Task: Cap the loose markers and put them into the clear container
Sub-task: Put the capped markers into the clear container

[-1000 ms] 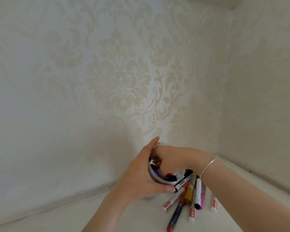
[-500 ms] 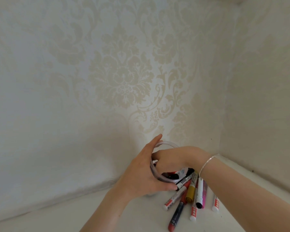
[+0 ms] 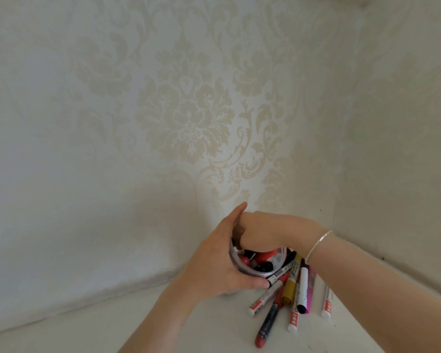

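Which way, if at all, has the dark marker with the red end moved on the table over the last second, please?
No. The dark marker lies where it did, at the same gap from the wall corner.

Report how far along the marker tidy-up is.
Done: several capped markers already sit inside the clear plastic container. In hand: the left hand grips the container's side while the right hand reaches into its mouth. Left: the loose pile of markers lying on the white table.
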Demonstrator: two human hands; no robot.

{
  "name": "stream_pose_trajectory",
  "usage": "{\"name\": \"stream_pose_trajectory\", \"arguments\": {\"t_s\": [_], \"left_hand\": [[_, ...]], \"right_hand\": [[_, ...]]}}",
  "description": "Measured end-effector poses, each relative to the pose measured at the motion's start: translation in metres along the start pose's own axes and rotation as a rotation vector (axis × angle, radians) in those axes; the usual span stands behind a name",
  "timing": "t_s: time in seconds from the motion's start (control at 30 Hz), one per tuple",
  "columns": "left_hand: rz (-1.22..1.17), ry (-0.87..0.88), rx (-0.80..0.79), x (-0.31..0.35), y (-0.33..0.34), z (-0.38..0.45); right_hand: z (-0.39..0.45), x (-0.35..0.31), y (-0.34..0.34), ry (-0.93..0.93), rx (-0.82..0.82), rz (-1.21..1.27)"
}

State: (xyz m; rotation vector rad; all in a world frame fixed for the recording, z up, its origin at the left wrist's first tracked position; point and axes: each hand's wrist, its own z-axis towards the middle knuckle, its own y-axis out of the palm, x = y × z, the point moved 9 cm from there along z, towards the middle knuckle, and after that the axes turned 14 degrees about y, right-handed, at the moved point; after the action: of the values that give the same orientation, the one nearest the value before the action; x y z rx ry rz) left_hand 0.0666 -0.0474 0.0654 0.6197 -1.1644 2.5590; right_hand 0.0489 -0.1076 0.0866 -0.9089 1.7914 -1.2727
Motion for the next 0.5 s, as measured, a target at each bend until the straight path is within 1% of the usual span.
{"name": "stream_pose_trajectory", "arguments": {"t_s": [0.07, 0.17, 0.3, 0.37, 0.43, 0.5], "left_hand": [[-0.003, -0.001, 0.002, 0.0, 0.0, 0.001], [0.003, -0.006, -0.024, 0.0, 0.003, 0.002], [0.057, 0.002, -0.054, 0.004, 0.009, 0.0], [0.058, 0.004, -0.058, 0.005, 0.01, 0.0], [0.026, -0.011, -0.044, 0.004, 0.008, 0.0], [-0.006, -0.015, -0.035, 0.003, 0.007, -0.001]], "right_hand": [[0.003, 0.004, 0.001, 0.021, -0.005, 0.054], [0.003, 0.008, 0.011, 0.071, -0.086, 0.006], [0.001, 0.015, 0.009, 0.119, -0.093, -0.002], [-0.001, 0.02, 0.014, 0.147, -0.136, -0.037], [-0.003, 0.02, 0.014, 0.143, -0.154, -0.008], [-0.008, 0.016, 0.003, 0.097, -0.111, 0.044]]}}
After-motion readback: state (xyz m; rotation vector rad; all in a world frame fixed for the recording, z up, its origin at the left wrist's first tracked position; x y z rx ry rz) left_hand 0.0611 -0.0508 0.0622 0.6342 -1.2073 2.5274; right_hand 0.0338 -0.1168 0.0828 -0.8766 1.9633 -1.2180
